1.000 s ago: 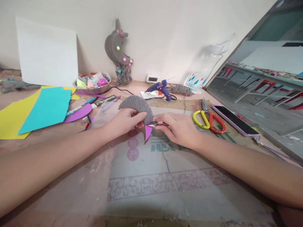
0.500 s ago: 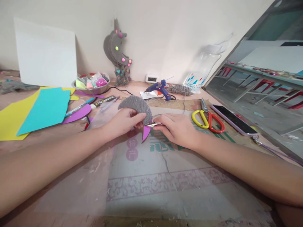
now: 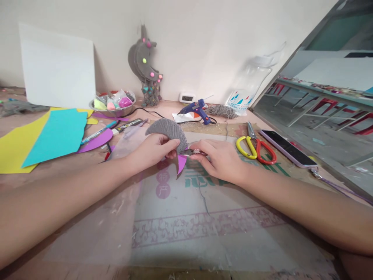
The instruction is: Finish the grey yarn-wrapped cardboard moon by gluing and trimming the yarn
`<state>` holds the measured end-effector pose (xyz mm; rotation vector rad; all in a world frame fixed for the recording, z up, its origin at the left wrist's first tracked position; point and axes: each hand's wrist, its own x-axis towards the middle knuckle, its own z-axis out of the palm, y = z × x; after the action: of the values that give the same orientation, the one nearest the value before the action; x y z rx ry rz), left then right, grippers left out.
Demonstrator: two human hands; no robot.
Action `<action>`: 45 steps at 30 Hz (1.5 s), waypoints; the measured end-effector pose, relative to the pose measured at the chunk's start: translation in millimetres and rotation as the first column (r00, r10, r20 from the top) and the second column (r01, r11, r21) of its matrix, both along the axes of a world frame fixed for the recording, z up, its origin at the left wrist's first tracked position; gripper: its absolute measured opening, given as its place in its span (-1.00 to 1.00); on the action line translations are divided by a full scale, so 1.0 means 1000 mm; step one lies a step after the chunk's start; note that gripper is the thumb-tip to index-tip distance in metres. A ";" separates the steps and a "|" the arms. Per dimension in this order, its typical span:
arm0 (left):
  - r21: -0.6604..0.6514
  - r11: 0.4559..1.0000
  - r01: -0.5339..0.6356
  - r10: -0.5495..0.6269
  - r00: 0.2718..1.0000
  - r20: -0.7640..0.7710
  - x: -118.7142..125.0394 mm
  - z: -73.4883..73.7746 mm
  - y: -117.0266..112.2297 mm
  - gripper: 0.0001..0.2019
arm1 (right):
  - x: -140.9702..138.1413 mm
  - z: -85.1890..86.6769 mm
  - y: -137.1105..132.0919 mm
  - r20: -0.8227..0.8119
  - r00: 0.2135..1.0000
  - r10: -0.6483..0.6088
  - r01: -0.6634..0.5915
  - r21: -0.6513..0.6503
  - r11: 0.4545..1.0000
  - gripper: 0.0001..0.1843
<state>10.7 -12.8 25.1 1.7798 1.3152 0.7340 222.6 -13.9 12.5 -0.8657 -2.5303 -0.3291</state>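
Note:
A crescent wrapped in grey yarn is held up above the plastic-covered work surface. Its lower point is bare purple card. My left hand pinches the crescent near its inner curve, thumb on the near face. Between the thumb and fingers of my right hand is a slim, shiny metal tool with a narrow tip; its exact kind is unclear. The tip meets the crescent where the grey yarn ends and the purple begins. A loose grey strand lies on the plastic sheet below.
Scissors and a phone lie to the right. Behind are a blue glue gun, grey yarn, a clock and a plastic jar. Coloured sheets and a bowl sit left. A decorated moon hangs behind.
The metal tool has turned slightly in my right hand, its tip still at the crescent's lower end. The purple point has shifted slightly to the right and down. My left hand keeps its hold.

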 end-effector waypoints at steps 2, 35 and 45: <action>-0.001 1.000 0.002 -0.002 1.000 -0.003 0.000 0.000 0.000 -0.63 | -0.001 0.000 0.000 0.009 1.000 0.000 0.000 0.003 1.000 -0.72; 0.025 1.000 0.008 -0.006 0.998 -0.061 0.000 0.001 -0.001 -0.62 | -0.001 0.000 -0.001 0.011 1.000 0.006 -0.005 -0.039 0.999 -0.72; 0.021 1.000 0.005 -0.003 0.996 -0.093 0.000 0.000 0.000 -0.61 | -0.001 -0.002 0.000 0.059 0.998 -0.005 0.006 -0.016 1.000 -0.70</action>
<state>10.5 -12.9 24.8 1.8526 1.3691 0.6714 221.5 -13.7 10.8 -0.8821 -2.5883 -0.3406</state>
